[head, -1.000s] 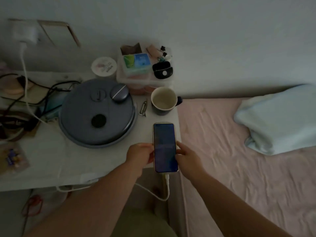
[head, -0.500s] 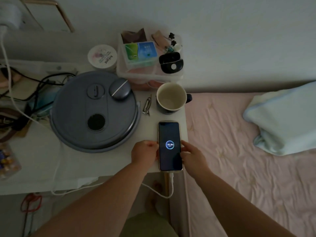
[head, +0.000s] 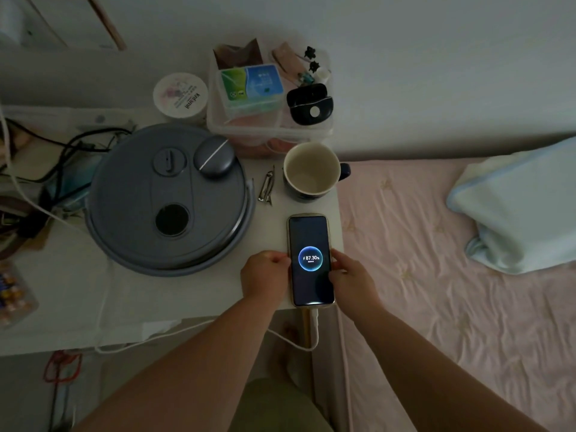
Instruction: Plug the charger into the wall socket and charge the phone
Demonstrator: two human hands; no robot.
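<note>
Empty mug, grey round lid, pillow

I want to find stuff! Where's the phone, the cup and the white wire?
phone (head: 309, 260): head view, middle of its lit screen.
cup (head: 311, 171): head view, its pale inside.
white wire (head: 314, 319): head view, plug end under the phone.

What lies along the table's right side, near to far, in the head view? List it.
Charging cable → phone, held between left hand and right hand → mug → clear storage box.
</note>
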